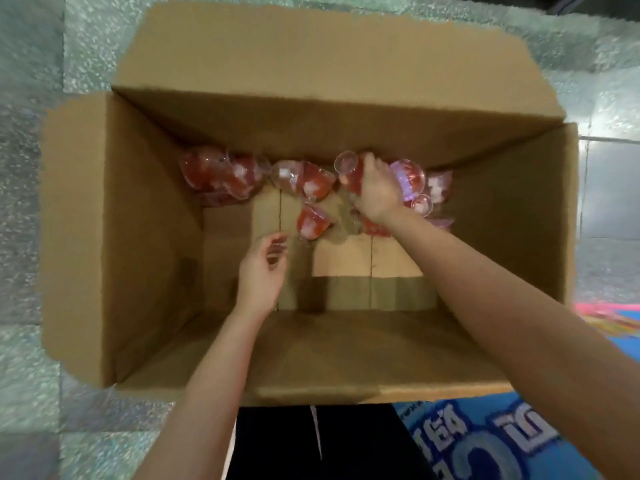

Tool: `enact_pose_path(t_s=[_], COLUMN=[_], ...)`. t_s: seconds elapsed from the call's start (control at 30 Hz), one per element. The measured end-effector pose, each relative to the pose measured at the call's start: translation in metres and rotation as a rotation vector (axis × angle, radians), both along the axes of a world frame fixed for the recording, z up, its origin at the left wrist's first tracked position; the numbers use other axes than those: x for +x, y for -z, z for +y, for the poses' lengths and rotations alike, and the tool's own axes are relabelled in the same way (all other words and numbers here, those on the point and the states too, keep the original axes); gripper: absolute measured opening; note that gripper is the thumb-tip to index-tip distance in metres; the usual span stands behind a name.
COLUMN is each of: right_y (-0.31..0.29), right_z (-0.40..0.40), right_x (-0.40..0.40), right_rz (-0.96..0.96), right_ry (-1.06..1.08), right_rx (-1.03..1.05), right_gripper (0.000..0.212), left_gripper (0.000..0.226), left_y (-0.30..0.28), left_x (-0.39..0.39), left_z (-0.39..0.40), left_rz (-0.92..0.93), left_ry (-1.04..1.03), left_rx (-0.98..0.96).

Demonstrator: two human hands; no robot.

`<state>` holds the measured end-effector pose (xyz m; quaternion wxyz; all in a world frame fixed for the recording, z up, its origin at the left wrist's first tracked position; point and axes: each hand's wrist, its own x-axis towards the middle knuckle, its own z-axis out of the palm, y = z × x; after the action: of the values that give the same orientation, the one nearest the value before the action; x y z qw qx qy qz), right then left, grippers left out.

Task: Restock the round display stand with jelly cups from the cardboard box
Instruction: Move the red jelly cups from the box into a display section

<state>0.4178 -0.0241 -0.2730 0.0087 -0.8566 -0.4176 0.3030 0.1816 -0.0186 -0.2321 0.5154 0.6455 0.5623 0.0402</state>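
1. The cardboard box filled most of the view, flaps open, on a pale speckled floor. Most of its bottom was bare; the stock was nearly gone.
2. The remaining jelly cups, red ones with a few pinkish-purple, lay jumbled along the far wall of the box. One loose red cup sat apart, nearer the middle.
3. The right hand reached deep to the far wall, fingers closed around a red cup with its clear base turned up.
4. The left hand hovered over the bare bottom, fingers loosely curled and holding nothing, tips just short of the loose red cup.
5. Risk, as judged: the cups looked smooth and tumbled at odd angles, so a one-handed grasp could slip and drop one back, denting it or splitting its seal. Reaching with both hands at once could knock neighbours about.
6. The round display stand was nowhere in view.
7. Motion blur smeared the cups, so no count was possible. The right wrist hid some cups beneath it. A blue printed mat was cut off at the lower right.
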Motion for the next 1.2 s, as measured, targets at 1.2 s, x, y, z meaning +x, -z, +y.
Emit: enact_pose_path(t_s=[1.2], right_y=[0.028], right_z=[-0.088], right_x=[-0.045], right_rz=[0.360], right_ry=[0.352], right_rx=[-0.097], right_gripper=[0.044], left_gripper=[0.087], left_y=[0.021], left_x=[-0.008], left_z=[-0.007], left_rz=[-0.019], left_ry=[0.075], left_rx=[-0.174])
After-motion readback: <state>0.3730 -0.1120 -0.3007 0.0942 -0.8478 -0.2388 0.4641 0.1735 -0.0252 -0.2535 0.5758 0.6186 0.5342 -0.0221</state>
